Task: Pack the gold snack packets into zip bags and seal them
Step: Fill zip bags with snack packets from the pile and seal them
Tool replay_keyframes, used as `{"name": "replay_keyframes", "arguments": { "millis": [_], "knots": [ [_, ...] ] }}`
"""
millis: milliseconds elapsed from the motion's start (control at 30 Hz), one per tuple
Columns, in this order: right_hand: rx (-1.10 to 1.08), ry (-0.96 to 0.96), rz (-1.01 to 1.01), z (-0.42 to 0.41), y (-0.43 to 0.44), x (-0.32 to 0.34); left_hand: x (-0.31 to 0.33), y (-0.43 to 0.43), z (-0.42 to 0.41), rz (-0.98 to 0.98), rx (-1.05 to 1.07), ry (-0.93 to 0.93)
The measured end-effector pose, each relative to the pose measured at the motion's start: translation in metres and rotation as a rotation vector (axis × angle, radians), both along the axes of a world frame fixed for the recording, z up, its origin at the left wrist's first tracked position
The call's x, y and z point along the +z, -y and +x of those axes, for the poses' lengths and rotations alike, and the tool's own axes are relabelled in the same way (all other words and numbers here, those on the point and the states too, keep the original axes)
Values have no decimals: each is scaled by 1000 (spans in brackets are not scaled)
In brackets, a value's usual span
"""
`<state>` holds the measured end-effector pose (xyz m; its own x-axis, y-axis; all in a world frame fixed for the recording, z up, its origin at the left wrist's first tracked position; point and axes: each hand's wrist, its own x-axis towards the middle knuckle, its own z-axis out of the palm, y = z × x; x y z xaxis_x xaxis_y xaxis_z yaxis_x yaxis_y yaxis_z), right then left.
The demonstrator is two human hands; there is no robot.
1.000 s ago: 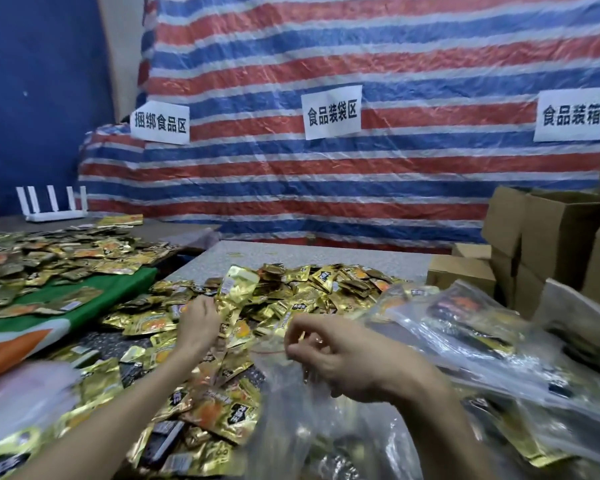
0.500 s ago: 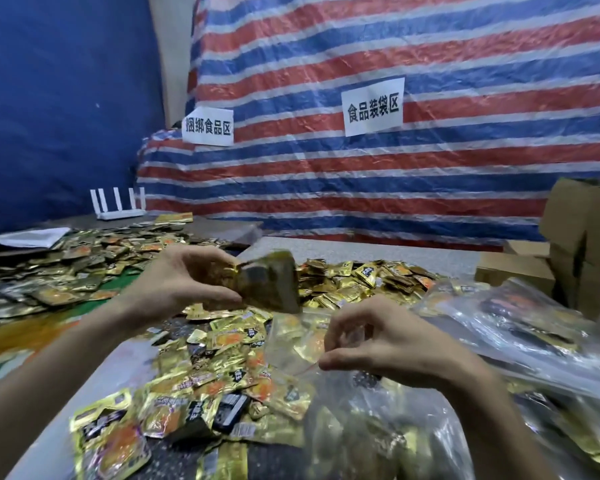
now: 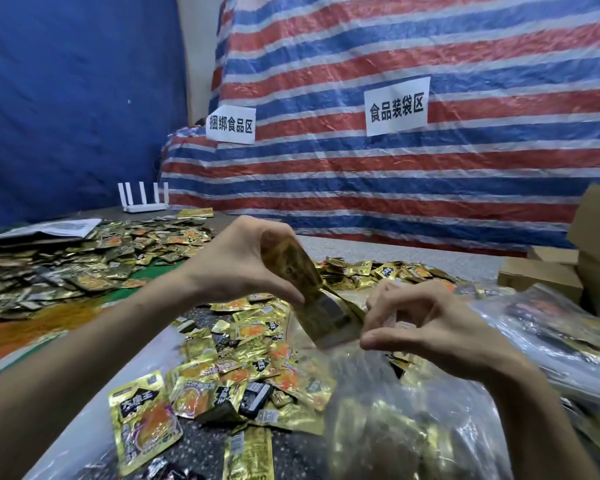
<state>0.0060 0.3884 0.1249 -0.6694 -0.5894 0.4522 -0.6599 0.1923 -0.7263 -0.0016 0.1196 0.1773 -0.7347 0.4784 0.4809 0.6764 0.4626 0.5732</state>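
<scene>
A striped tarp [image 3: 413, 188] closed off the far side, with a blue tarp [image 3: 66, 98] to its left. The grey table [image 3: 423, 251] ran up to the striped sheet and showed a bare strip only along that far edge. Its left edge ran diagonally beside a second surface strewn with a flat spread of packets [image 3: 84, 268]. Cardboard boxes [image 3: 596, 244] stood at the right edge, and filled clear bags [image 3: 555, 327] lay in front of them, crowding that side.

A loose pile of gold snack packets [image 3: 250, 362] covered the table's middle and near left. They were shiny and crinkled, with orange pictures and black labels, lying overlapped at all angles. A clear zip bag [image 3: 378, 431] sat just right of the pile, already part-filled with gold packets that showed blurred through the plastic.

The right hand [image 3: 426, 330] pinched the bag's rim between thumb and curled fingers, holding its mouth up. The left hand [image 3: 243, 268] gripped a held stack of packets [image 3: 316, 303] above the pile. The stack was tilted, with its lower end at the bag's mouth, just beside the right hand's fingertips.
</scene>
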Motion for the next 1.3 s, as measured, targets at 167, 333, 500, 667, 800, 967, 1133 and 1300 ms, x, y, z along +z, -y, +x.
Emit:
{"name": "replay_keyframes", "arguments": {
  "millis": [167,333,500,667,800,967,1133,1300],
  "knots": [
    [88,-77,38,6,16,0,-11,-14,-4,-119,-19,15],
    [221,19,-45,4,18,0,-14,-6,-4,-74,-86,236],
    [179,28,-81,3,11,3,-11,11,-8,45,-20,233],
    [212,36,-228,3,28,-2,-23,1,-4,-95,-86,246],
    [92,50,-216,3,29,-2,-19,0,-5,-159,-23,180],
    [-189,-175,-35,3,15,3,-6,4,-6,-105,67,237],
    [-210,-141,-124,1,15,0,-4,14,-16,-67,-11,362],
    [-217,-137,-120,-1,15,0,-28,24,-40,92,-3,504]
  ]
}}
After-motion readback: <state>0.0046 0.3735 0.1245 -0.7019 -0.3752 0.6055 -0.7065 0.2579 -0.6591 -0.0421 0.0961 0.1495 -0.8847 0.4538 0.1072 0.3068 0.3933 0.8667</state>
